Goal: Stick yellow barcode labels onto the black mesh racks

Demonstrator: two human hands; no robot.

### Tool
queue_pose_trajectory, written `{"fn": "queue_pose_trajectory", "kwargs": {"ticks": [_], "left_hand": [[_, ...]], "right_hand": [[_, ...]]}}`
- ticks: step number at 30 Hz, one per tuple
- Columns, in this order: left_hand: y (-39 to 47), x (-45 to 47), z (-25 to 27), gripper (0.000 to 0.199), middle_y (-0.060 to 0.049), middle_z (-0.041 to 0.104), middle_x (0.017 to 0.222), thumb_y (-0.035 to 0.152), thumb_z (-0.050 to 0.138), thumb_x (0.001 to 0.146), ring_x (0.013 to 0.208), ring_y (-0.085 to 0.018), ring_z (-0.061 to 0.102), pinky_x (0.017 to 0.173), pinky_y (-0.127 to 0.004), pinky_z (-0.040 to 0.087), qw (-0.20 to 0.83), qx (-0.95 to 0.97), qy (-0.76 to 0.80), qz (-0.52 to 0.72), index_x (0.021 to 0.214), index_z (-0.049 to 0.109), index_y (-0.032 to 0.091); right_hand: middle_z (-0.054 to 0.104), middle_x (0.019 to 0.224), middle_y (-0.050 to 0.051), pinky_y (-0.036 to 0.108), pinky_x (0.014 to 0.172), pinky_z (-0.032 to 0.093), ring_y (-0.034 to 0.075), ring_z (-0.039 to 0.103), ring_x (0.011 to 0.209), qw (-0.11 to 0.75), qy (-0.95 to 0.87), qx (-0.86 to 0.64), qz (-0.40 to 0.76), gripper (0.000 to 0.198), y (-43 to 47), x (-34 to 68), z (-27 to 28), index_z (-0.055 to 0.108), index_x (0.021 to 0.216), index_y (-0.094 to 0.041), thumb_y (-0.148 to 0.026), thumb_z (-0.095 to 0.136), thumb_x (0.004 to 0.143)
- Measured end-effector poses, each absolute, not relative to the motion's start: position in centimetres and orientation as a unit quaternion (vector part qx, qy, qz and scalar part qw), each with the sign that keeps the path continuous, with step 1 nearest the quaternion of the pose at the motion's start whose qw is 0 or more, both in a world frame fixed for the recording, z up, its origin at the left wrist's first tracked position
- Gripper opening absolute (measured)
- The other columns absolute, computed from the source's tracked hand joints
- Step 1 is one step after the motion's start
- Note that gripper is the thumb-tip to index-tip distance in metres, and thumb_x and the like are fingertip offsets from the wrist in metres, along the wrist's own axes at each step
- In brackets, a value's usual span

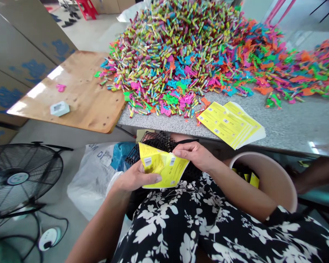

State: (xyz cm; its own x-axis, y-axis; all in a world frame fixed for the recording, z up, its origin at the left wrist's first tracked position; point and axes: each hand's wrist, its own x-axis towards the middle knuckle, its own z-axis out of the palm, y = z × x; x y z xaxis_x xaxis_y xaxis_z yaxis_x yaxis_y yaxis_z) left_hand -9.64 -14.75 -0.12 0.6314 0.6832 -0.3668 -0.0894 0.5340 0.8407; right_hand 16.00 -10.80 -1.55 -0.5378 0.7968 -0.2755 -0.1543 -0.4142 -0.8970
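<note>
A yellow printed label sheet (164, 170) with small barcodes is held over my lap, its surface buckled between my hands. My left hand (138, 177) grips its left side, thumb lying across the front. At the sheet's upper right corner, my right hand (193, 155) pinches the edge between thumb and fingers. A fanned stack of similar yellow sheets (230, 124) lies at the front edge of the grey speckled table (298, 124). Behind it rises a large heap of small colourful tubes (164, 44), with bright plastic toy-gun shapes (181, 84) mixed in.
A wooden board (98, 95) at left carries a small white box (59, 108) and a pink piece (60, 87). Below stand a black fan (19, 179) and a white plastic sack (84, 179). A round bin (276, 179) stands by my right side, near another person's limb (318, 173).
</note>
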Motion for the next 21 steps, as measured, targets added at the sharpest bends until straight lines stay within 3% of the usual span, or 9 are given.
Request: {"fn": "queue_pose_trajectory", "kwargs": {"ticks": [4, 7, 11, 15, 21], "left_hand": [[-14.8, -9.7, 0.0, 0.042, -0.011, 0.081, 0.09, 0.039, 0.09, 0.079, 0.095, -0.031, 0.079, 0.08, -0.033, 0.063, 0.804, 0.416, 0.356, 0.235, 0.111, 0.082, 0.013], [-14.9, -10.1, 0.0, 0.045, -0.012, 0.082, 0.093, 0.038, 0.09, 0.08, 0.09, -0.03, 0.08, 0.081, -0.036, 0.064, 0.796, 0.407, 0.38, 0.237, 0.116, 0.081, 0.013], [-14.9, -11.5, 0.0, 0.046, -0.012, 0.083, 0.097, 0.048, 0.085, 0.085, 0.083, -0.028, 0.08, 0.074, -0.034, 0.064, 0.781, 0.364, 0.443, 0.248, 0.12, 0.08, 0.017], [-14.9, -14.3, 0.1, 0.05, -0.013, 0.082, 0.083, 0.058, 0.085, 0.082, 0.069, -0.026, 0.077, 0.056, -0.028, 0.059, 0.733, 0.365, 0.526, 0.23, 0.102, 0.083, 0.013], [-14.3, -19.9, -0.2, 0.06, -0.01, 0.081, 0.078, 0.057, 0.094, 0.068, 0.068, -0.03, 0.078, 0.058, -0.035, 0.065, 0.591, 0.31, 0.653, 0.358, 0.107, 0.078, 0.014]], "right_hand": [[0.076, 0.076, 0.0, 0.026, 0.064, 0.052, 0.015, 0.066, 0.066, 0.304, -0.468, -0.378, 0.739, 0.039, -10.8, 16.1, -1.6, 0.079, 0.083, -0.019, -0.058, 0.087, 0.079], [0.075, 0.079, 0.0, 0.026, 0.064, 0.05, 0.015, 0.065, 0.068, 0.308, -0.501, -0.412, 0.696, 0.041, -10.6, 16.3, -1.6, 0.079, 0.086, -0.019, -0.06, 0.083, 0.083], [0.074, 0.08, 0.0, 0.027, 0.068, 0.052, 0.015, 0.063, 0.071, 0.39, -0.492, -0.47, 0.62, 0.04, -9.6, 17.0, -2.3, 0.079, 0.087, -0.02, -0.059, 0.081, 0.084], [0.058, 0.06, -0.005, 0.024, 0.052, 0.043, 0.01, 0.05, 0.054, 0.451, -0.457, -0.496, 0.585, 0.037, -8.2, 18.2, -3.0, 0.075, 0.083, -0.02, -0.056, 0.085, 0.081], [0.037, 0.046, -0.012, 0.023, 0.037, 0.032, 0.008, 0.033, 0.038, 0.523, -0.399, -0.506, 0.558, 0.036, -6.9, 19.9, -1.3, 0.07, 0.08, -0.021, -0.051, 0.091, 0.076]]}}
